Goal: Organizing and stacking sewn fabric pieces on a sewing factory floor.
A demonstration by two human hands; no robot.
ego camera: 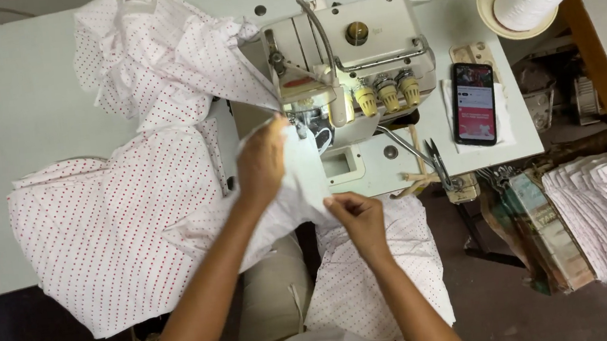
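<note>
open bench (26, 109) far left; blocked ahead by sewing machine (345, 68), dotted fabric (142, 210) heaped left, phone (474, 104) right.

White cloth (121, 227) with red dots left of my cream sewing machine (353, 67); black phone (475, 103) right of it.

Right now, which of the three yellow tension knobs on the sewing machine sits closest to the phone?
The rightmost knob of the three, at the machine's right edge beside the phone. The middle knob and left knob sit further from it.
</note>
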